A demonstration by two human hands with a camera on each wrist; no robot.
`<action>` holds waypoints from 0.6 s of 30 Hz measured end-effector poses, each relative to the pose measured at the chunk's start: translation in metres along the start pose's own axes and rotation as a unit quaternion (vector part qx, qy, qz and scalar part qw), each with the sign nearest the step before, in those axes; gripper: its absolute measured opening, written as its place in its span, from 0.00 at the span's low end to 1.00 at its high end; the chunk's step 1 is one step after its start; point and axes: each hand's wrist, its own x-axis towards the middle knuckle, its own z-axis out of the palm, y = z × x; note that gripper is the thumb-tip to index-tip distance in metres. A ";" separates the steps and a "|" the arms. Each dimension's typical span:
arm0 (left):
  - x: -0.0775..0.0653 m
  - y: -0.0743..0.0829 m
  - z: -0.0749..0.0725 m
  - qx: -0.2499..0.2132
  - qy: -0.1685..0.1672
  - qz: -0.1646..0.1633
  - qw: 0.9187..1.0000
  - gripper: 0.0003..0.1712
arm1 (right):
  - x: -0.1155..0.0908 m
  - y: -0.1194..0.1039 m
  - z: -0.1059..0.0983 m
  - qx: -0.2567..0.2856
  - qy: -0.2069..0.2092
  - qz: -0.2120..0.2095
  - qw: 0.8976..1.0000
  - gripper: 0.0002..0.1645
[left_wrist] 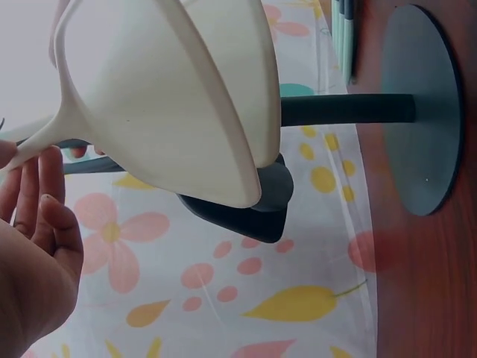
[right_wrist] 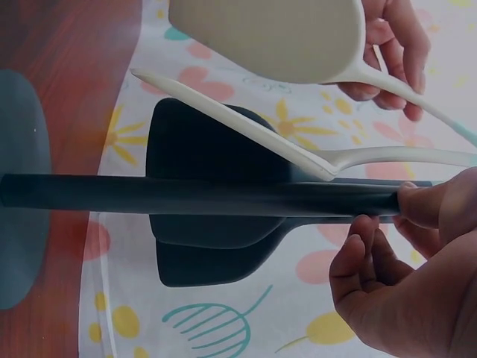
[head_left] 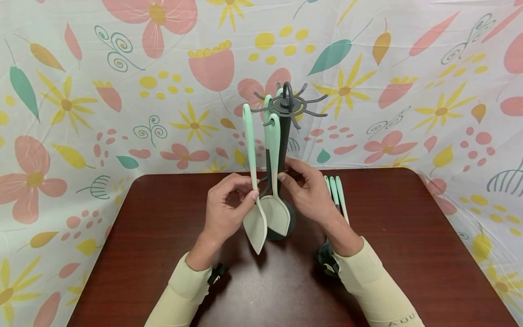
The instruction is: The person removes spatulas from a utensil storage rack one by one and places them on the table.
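My left hand pinches a cream spatula with a mint handle low on its neck, thumb in front. Its head points down and its handle top stands left of the dark rack's hook ring. My right hand holds the rack's post between thumb and fingers. Another cream spatula hangs by its handle hole from a hook at the front. Behind it hang dark-headed spatulas, mostly hidden in the head view. The rack's round base stands on the table.
Several mint-handled utensils lie on the brown table to the right, their heads partly covered by my right forearm. A flower-printed cloth hangs right behind the table's back edge. Several hooks on the rack's right side stick out bare.
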 end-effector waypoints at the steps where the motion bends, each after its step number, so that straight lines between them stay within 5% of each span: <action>1: 0.000 0.000 -0.001 0.000 -0.001 -0.001 1.000 0.09 | 0.000 0.000 0.000 -0.001 0.001 -0.001 1.000 0.16; 18: -0.002 0.010 -0.007 -0.013 0.003 0.002 1.000 0.10 | 0.000 0.000 0.001 -0.006 0.006 -0.001 1.000 0.14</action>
